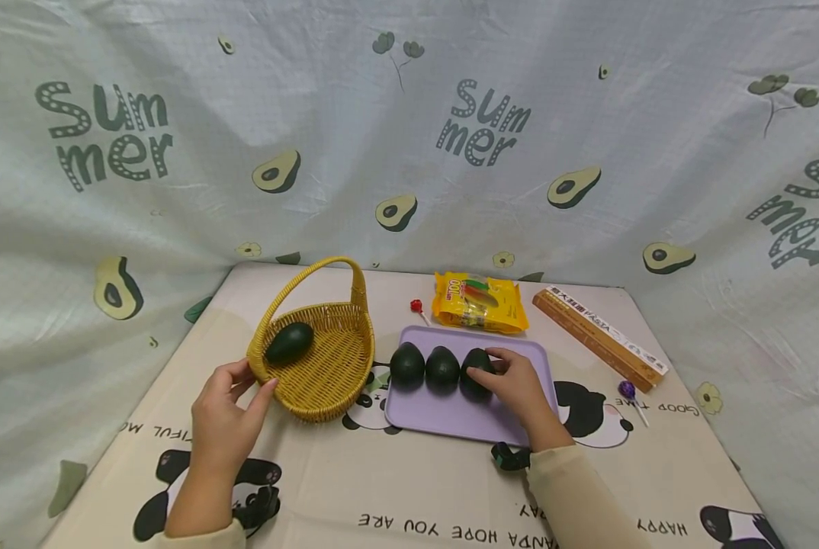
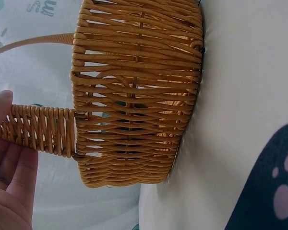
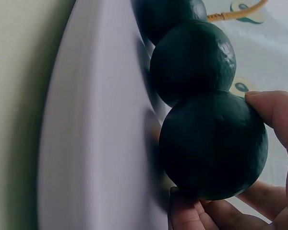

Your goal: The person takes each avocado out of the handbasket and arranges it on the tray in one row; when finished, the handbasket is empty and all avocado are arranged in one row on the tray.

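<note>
Slippage seems likeliest: the half-closed right hand (image 1: 517, 381) pinches a glossy dark-green ovoid avocado (image 3: 213, 146), lower centre-right, whose smooth skin could send it into two matching avocados (image 1: 442, 371); the half-closed left hand (image 1: 226, 415) grips a yellow wicker basket (image 1: 330, 408), left of centre, which uneven pulling could tip.

We see left hand (image 2: 17, 184) pinching wicker basket (image 2: 134, 88) by its handle (image 2: 43, 130); dark shape (image 2: 129, 104) through weave, we can't quite tell what. Pale surface (image 2: 240, 72) at right, dark pink-spotted print (image 2: 266, 187) lower right.
</note>
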Available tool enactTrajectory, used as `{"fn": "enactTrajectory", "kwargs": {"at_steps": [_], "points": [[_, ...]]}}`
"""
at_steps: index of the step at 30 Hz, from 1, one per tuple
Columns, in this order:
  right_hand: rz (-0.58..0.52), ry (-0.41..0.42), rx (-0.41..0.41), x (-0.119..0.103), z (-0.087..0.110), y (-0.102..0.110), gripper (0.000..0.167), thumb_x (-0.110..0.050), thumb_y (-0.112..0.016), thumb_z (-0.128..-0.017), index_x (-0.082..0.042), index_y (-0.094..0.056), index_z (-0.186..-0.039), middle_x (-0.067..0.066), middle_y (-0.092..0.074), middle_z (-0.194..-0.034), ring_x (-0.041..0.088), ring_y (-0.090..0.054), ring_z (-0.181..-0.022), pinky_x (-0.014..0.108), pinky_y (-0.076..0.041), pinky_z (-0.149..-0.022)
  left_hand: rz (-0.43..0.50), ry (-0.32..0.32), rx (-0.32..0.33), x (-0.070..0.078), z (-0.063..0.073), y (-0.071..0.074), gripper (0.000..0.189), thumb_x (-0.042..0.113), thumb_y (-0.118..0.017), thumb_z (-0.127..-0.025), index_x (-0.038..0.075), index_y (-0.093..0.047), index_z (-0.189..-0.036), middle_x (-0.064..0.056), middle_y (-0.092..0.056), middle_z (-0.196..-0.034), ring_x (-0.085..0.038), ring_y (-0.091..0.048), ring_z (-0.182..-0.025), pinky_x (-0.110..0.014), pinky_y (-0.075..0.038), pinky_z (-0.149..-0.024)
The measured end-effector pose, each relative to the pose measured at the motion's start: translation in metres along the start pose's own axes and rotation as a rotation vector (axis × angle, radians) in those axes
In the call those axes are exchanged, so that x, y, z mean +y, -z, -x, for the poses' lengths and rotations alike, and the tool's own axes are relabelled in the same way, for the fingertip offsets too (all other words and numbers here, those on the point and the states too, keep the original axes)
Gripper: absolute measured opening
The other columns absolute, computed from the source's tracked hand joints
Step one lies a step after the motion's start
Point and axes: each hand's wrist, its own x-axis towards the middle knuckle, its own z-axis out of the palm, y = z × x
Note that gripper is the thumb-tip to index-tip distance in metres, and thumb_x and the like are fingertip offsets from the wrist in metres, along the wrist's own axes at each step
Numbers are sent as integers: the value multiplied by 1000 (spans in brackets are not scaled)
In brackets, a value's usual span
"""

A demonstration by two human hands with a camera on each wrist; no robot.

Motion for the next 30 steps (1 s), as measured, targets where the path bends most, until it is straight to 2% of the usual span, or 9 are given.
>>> {"fn": "enactTrajectory", "kwargs": {"at_steps": [16,21,25,30], "points": [[34,27,-11,1,0,2,73,-50,-84,-81,-11,-62,-139,18,-69,-127,31,-65,-113,47,-58,-99,-14,19,-2,1,1,2,47,-3,-84,-82,-4,-59,-122,-18,-67,-118,-34,-70,-113,4,-41,-95],[31,34,2,0,5,6,72,-51,-82,-83,-11,-62,-139,16,-70,-127,30,-66,-113,46,-59,-99,6,-2,4,2,1,1,46,-5,-83,-81,-6,-59,-120,-19,-67,-117,-36,-70,-111,3,-42,-95],[-1,33,23,-8,9,14,72,-51,-80,-86,-11,-59,-142,14,-68,-129,30,-66,-115,46,-60,-99,34,-20,9,2,0,1,45,-7,-83,-80,-8,-59,-118,-20,-67,-115,-37,-70,-109,1,-44,-95],[-46,80,28,-26,11,22,69,-48,-78,-89,-10,-56,-143,16,-66,-132,29,-65,-118,46,-59,-103,38,-18,13,3,0,1,45,-6,-83,-80,-8,-59,-119,-19,-67,-115,-37,-70,-109,2,-43,-95]]}}
